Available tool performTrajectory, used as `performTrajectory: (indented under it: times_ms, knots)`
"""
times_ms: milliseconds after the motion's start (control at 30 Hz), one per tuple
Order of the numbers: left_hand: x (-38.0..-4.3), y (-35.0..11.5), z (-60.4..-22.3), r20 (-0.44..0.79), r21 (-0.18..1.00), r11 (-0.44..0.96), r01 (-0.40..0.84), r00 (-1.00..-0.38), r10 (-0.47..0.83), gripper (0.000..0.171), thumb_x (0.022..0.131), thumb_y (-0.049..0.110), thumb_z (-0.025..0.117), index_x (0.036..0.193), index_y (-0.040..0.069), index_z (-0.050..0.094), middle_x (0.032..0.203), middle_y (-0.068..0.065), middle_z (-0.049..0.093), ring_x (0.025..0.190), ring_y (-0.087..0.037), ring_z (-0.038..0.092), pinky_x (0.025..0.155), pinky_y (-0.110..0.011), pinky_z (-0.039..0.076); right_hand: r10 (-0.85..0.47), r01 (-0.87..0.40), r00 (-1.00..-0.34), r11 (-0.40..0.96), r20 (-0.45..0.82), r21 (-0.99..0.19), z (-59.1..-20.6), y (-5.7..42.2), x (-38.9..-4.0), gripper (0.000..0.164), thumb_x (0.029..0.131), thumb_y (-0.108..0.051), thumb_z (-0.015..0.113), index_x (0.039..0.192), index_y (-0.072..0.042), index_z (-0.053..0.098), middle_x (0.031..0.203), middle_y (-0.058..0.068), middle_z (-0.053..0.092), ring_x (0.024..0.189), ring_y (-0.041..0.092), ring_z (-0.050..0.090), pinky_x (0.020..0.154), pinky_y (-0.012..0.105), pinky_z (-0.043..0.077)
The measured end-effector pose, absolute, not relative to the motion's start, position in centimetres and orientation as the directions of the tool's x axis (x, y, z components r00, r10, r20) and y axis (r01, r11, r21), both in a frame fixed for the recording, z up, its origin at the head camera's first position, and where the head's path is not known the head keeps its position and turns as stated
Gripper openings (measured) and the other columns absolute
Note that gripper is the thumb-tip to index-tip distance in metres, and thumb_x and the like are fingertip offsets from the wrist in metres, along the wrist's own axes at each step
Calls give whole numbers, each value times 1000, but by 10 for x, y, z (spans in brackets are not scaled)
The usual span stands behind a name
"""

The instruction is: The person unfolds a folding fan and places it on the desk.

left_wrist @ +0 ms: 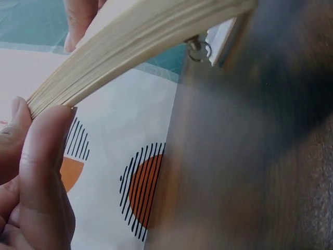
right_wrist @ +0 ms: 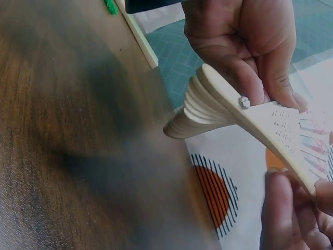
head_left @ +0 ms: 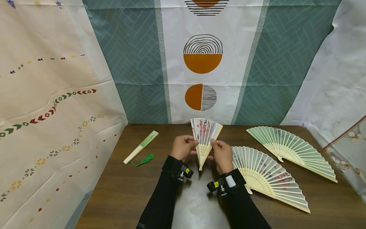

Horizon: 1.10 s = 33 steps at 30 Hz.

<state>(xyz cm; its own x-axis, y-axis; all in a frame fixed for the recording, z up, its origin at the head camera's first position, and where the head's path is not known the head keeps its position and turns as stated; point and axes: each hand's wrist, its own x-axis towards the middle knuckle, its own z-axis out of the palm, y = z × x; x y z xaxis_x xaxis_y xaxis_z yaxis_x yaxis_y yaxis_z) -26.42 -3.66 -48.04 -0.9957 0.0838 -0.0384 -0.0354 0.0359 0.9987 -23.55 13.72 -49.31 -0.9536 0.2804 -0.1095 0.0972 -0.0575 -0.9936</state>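
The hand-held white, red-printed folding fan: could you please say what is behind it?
Brown wooden table and green-and-white patterned cloth show behind the fan; whatever it covers is hidden.

Patterned cloth (head_left: 210, 63) behind brown table (head_left: 123, 190)

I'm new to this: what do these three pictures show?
No machine: a person's bare left hand and right hand. The wide picture comes from a head camera, the close ones from the left wrist camera and right wrist camera. Both hands hold a partly opened white folding fan with reddish print. On the brown wooden table lie a closed green-and-cream fan with a green tassel at left, and, at right, a spread pale-green fan and a spread greyish-white fan.
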Motion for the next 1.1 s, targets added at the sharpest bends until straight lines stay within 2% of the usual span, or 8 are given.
performTrajectory:
  times_ms: [133,367,633,933,1100]
  knots:
    - [-265,-37,-479,-42,999,8,-41,-997,66,18,105,-1,79,120,-11,81,90,-7,74,73,-10,73,73,-41,76,287,82,-953,-78,-101,-994,-492,138,-236,38,116,-24,69,127,12,75,90,2,68,83,13,66,56,23,67]
    - [-266,-38,-476,-30,997,-64,-31,-999,18,17,103,-7,78,119,-15,79,84,-3,71,67,-8,73,61,-25,70,302,57,-949,-120,-91,-991,-488,139,-235,36,115,-21,72,119,15,74,86,2,65,81,15,66,56,26,68]
    - [-266,-40,-475,-17,992,-127,-16,-1000,-5,19,104,-8,77,121,-16,77,87,-3,71,70,-10,71,66,-32,74,314,40,-946,-146,-84,-988,-485,141,-236,37,116,-20,70,123,17,72,87,3,63,78,11,65,58,27,70]
    - [-262,-42,-478,-32,985,-173,-25,-999,-36,19,104,-8,76,121,-18,76,86,-4,72,71,-11,71,62,-26,71,319,56,-942,-159,-105,-986,-490,143,-233,37,117,-20,67,128,15,72,96,5,65,77,10,68,63,27,71]
    - [-263,-42,-477,-38,979,-203,-26,-998,-56,19,105,-8,75,121,-18,75,86,-3,71,70,-10,70,61,-25,70,334,26,-938,-200,-93,-979,-489,144,-235,35,117,-18,66,125,15,71,91,2,66,77,11,69,62,27,71]
